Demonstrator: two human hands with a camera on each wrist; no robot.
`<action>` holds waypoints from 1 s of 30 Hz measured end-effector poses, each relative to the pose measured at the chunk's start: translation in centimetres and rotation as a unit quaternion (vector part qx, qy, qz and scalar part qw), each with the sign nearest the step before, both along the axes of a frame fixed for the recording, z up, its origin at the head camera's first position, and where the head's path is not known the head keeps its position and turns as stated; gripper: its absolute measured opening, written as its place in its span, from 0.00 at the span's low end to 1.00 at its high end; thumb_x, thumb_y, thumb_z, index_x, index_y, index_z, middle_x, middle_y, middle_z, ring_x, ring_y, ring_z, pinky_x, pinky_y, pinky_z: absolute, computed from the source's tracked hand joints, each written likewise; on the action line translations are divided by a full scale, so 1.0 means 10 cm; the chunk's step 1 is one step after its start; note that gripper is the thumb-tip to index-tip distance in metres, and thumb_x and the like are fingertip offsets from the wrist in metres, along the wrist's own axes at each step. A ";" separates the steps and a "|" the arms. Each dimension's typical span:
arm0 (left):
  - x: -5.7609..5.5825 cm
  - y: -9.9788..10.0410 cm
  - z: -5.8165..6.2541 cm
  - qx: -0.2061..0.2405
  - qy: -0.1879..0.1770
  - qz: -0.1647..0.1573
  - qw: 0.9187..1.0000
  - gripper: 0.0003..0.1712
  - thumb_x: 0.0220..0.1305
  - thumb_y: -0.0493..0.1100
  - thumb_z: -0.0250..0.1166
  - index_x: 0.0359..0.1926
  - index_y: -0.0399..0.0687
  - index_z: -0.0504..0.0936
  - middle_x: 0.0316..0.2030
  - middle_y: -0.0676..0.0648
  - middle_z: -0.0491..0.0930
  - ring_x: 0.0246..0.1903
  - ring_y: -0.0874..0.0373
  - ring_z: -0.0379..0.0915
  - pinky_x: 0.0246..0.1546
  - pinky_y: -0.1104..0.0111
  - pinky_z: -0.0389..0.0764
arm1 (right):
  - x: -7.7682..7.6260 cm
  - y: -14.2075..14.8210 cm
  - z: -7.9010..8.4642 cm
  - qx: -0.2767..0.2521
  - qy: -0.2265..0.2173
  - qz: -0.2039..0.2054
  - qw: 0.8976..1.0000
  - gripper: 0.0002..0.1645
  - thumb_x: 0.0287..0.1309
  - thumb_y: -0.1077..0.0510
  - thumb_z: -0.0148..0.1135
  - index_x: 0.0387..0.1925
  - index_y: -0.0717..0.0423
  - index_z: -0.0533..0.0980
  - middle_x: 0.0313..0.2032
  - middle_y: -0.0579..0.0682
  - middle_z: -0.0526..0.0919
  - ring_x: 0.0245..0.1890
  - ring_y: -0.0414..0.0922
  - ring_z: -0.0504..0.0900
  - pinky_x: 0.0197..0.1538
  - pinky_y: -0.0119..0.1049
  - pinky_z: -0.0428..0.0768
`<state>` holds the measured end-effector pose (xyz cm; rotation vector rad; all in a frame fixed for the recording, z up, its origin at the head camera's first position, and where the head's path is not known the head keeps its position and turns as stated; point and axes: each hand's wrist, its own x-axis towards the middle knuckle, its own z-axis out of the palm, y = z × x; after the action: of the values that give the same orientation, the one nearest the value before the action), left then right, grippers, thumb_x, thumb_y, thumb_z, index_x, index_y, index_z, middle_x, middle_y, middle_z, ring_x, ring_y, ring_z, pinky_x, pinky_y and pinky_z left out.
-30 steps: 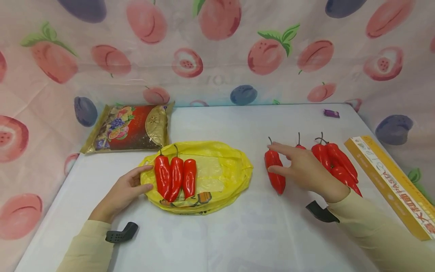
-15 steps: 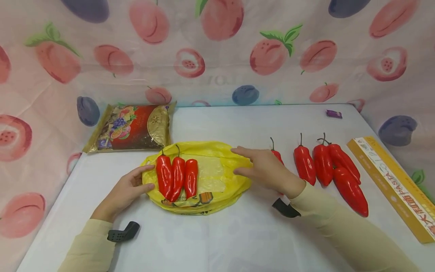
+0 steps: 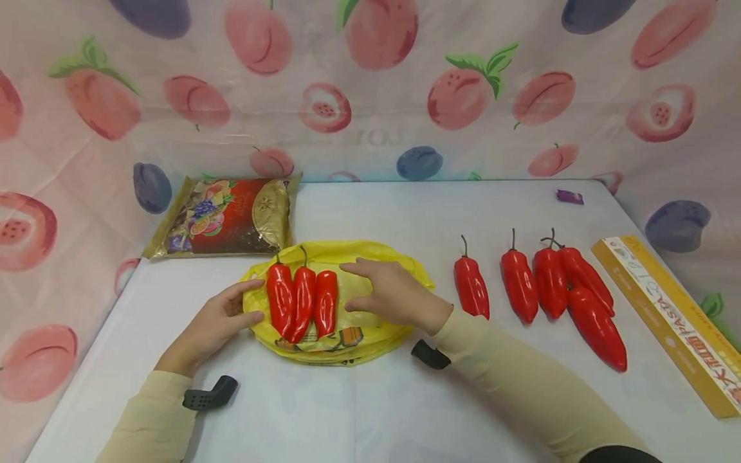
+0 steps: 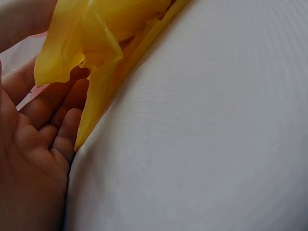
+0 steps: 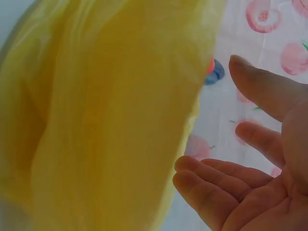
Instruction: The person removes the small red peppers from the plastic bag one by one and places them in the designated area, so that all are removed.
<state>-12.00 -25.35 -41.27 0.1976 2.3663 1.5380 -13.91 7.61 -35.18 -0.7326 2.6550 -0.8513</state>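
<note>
In the head view a yellow plastic bag [image 3: 399,270] lies on the white table with three red peppers [image 3: 281,302] side by side on its left part. At the bag's left edge is my left hand [image 3: 211,325], its thumb and index finger apart. The left wrist view has this hand's fingers [image 4: 67,130] loosely bent against the yellow plastic. Over the bag's right half I hold my right hand [image 3: 399,296] with the fingers spread, just right of the third pepper [image 3: 326,302]. Nothing is between its fingers in the right wrist view.
Right of the bag lie a single red pepper [image 3: 471,286], another pepper [image 3: 519,286] and a cluster of peppers [image 3: 596,321]. A yellow pasta box [image 3: 666,321] slants along the right side. Behind stand a gold-and-red packet [image 3: 226,218] and a small purple packet [image 3: 570,197].
My right hand has moved left, from the single red pepper to over the yellow bag. That pepper stays where it was. The left hand has hardly moved.
</note>
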 end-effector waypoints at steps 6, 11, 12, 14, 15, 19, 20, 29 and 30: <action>-0.01 0.00 -0.01 -0.008 0.002 0.000 1.000 0.38 0.66 0.42 0.67 0.73 0.39 0.63 0.74 0.35 0.56 0.72 0.38 0.51 0.64 0.65 0.67 | -0.02 -0.15 -0.06 -0.007 -0.025 0.002 1.000 0.39 0.59 0.50 0.72 0.70 0.48 0.70 0.66 0.49 0.74 0.70 0.49 0.66 0.68 0.46 0.69; 0.00 0.00 0.00 -0.003 0.001 0.001 1.000 0.38 0.66 0.41 0.67 0.73 0.38 0.63 0.73 0.34 0.57 0.72 0.38 0.52 0.58 0.77 0.68 | -0.02 -0.23 -0.14 -0.026 -0.024 0.020 0.999 0.38 0.59 0.50 0.72 0.70 0.49 0.71 0.64 0.46 0.76 0.67 0.47 0.70 0.67 0.44 0.69; 0.00 0.00 0.00 -0.001 0.002 0.000 1.000 0.38 0.66 0.40 0.67 0.73 0.38 0.63 0.73 0.34 0.57 0.72 0.38 0.52 0.57 0.78 0.68 | -0.02 -0.25 -0.15 -0.028 -0.026 0.022 0.999 0.39 0.59 0.50 0.72 0.70 0.50 0.71 0.64 0.46 0.76 0.67 0.47 0.71 0.68 0.44 0.69; 0.01 0.00 0.00 0.002 0.002 0.000 1.000 0.38 0.66 0.40 0.67 0.73 0.38 0.63 0.73 0.34 0.57 0.72 0.38 0.52 0.57 0.79 0.67 | -0.01 -0.27 -0.16 -0.030 -0.029 0.025 0.999 0.39 0.59 0.52 0.72 0.70 0.51 0.70 0.64 0.46 0.76 0.67 0.47 0.70 0.68 0.43 0.68; 0.01 0.00 0.01 0.004 0.002 0.000 1.000 0.38 0.66 0.40 0.67 0.73 0.38 0.63 0.73 0.34 0.57 0.72 0.38 0.52 0.57 0.79 0.67 | -0.01 -0.29 -0.17 -0.030 -0.029 0.025 0.999 0.39 0.59 0.52 0.72 0.70 0.51 0.70 0.64 0.47 0.76 0.67 0.47 0.71 0.68 0.42 0.68; 0.01 0.00 0.01 0.008 0.002 0.000 1.000 0.38 0.66 0.40 0.67 0.73 0.38 0.63 0.74 0.34 0.56 0.72 0.38 0.52 0.56 0.79 0.68 | 0.00 -0.34 -0.18 -0.026 -0.029 0.025 0.999 0.39 0.58 0.52 0.73 0.70 0.52 0.70 0.62 0.47 0.78 0.61 0.45 0.75 0.65 0.39 0.72; 0.01 0.00 0.02 0.008 0.003 0.000 1.000 0.38 0.66 0.40 0.67 0.73 0.38 0.63 0.74 0.34 0.56 0.72 0.38 0.52 0.56 0.79 0.68 | -0.01 -0.36 -0.18 -0.022 -0.032 0.023 0.999 0.40 0.58 0.51 0.74 0.70 0.52 0.70 0.62 0.47 0.78 0.60 0.45 0.75 0.63 0.38 0.73; 0.01 0.01 0.00 0.005 0.003 0.004 1.000 0.37 0.66 0.40 0.67 0.72 0.37 0.64 0.73 0.33 0.56 0.71 0.37 0.53 0.56 0.80 0.68 | 0.00 -0.51 -0.25 0.013 -0.066 0.007 0.998 0.44 0.55 0.45 0.75 0.71 0.48 0.69 0.67 0.56 0.69 0.64 0.52 0.67 0.57 0.40 0.78; 0.01 0.01 0.00 0.006 0.003 0.004 1.000 0.37 0.66 0.40 0.67 0.72 0.37 0.64 0.73 0.33 0.56 0.71 0.37 0.53 0.56 0.80 0.68 | 0.00 -0.51 -0.26 0.017 -0.065 0.008 0.998 0.44 0.55 0.45 0.74 0.71 0.48 0.69 0.67 0.56 0.69 0.65 0.52 0.67 0.58 0.41 0.77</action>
<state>-11.87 -25.27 -41.23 0.1962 2.3662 1.5566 -13.92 2.47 -37.73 -0.6668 2.5399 -0.8174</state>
